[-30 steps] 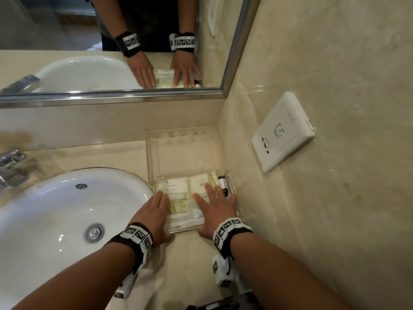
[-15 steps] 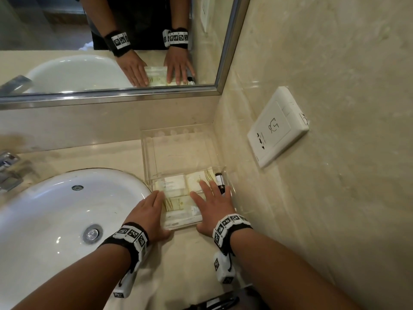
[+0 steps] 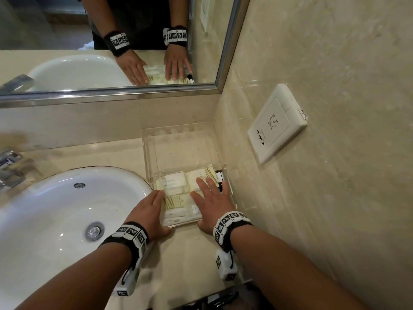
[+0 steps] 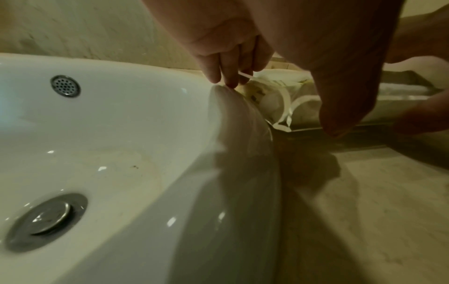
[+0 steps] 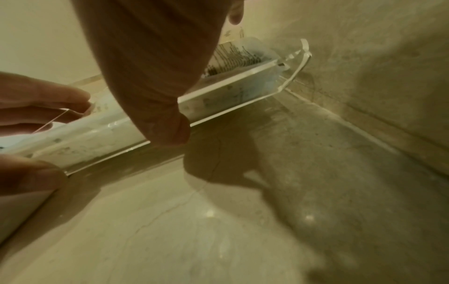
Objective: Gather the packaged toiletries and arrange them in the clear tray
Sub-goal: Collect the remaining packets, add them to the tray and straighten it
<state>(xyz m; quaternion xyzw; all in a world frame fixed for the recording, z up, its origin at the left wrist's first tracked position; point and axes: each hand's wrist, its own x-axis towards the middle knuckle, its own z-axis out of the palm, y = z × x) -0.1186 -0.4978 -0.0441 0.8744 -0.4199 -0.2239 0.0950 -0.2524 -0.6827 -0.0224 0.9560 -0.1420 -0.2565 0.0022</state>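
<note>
The clear tray (image 3: 183,151) sits on the counter in the corner by the side wall. Several cream and white toiletry packets (image 3: 176,182) lie in its near half, with a small dark bottle (image 3: 219,176) at the right wall. My left hand (image 3: 152,209) lies with straight fingers along the tray's left side, thumb at the near edge. My right hand (image 3: 212,198) is spread flat over the packets on the right. In the right wrist view its thumb (image 5: 165,123) presses the tray's front wall (image 5: 230,92). The far half of the tray holds nothing.
A white sink (image 3: 55,209) with a drain is just left of the tray, and a faucet (image 3: 9,166) at the far left. A mirror (image 3: 111,41) hangs behind. A wall socket (image 3: 277,124) sticks out on the right wall. Bare counter (image 3: 178,260) lies in front of the tray.
Both hands stay flat at the tray's near end in the same hold. Only the view has shifted a little.
</note>
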